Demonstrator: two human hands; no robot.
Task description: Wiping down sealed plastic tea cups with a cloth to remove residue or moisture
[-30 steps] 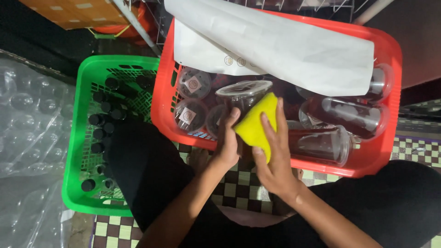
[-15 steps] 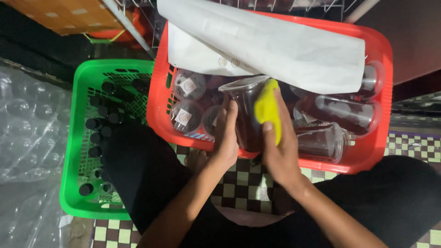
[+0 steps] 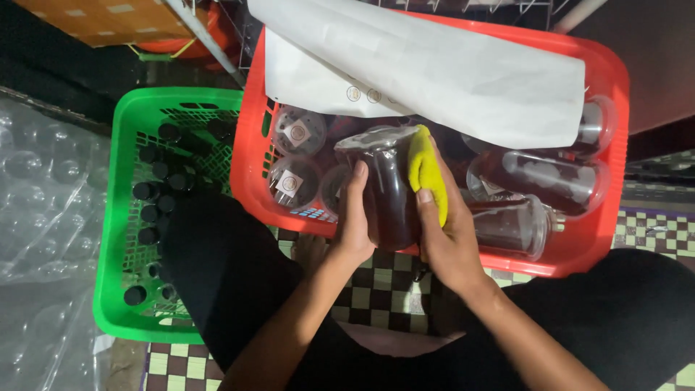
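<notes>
Over a checkered floor (image 3: 376, 304) and red basket (image 3: 250, 166), the left hand (image 3: 355, 224) grips a dark jar (image 3: 387, 192); right hand (image 3: 449, 232) presses a yellow cloth (image 3: 426, 170).

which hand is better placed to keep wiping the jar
Right. The right hand already presses the yellow cloth against the dark jar, while the left hand grips the jar's other side, steadying it.
</notes>
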